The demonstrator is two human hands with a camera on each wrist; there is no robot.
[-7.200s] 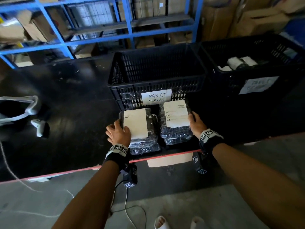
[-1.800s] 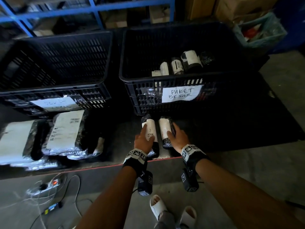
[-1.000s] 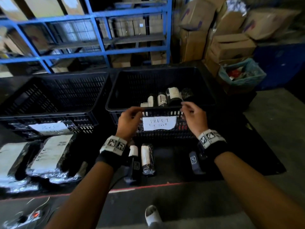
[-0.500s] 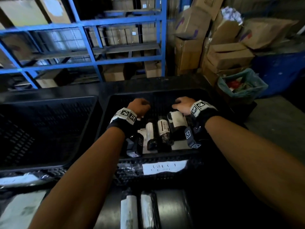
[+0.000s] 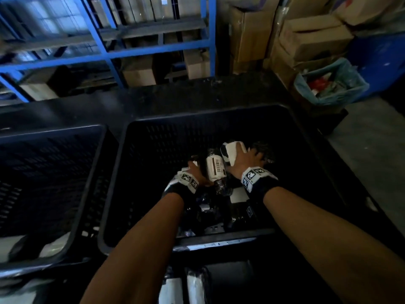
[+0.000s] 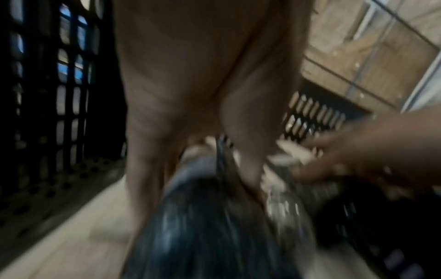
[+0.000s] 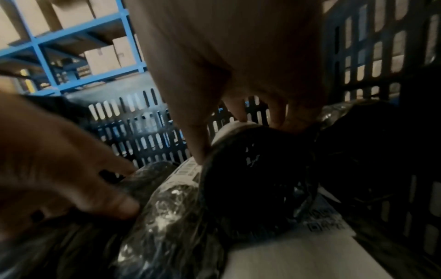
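My left hand [image 5: 194, 172] is blurred; I cannot tell its grip. My right hand [image 5: 245, 163] clasps one parcel [image 5: 229, 153] beside a second parcel [image 5: 215, 170].

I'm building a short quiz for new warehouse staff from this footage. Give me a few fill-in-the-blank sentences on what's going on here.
1. The left hand, gripping a wrapped parcel, and the right hand both reach into a black ___.
2. The parcel between them carries a white label printed with a ___.
3. The thicker parcel beside it is gripped by the ___ hand.
4. The shelving at the back is painted ___.
Missing words: crate; barcode; right; blue.
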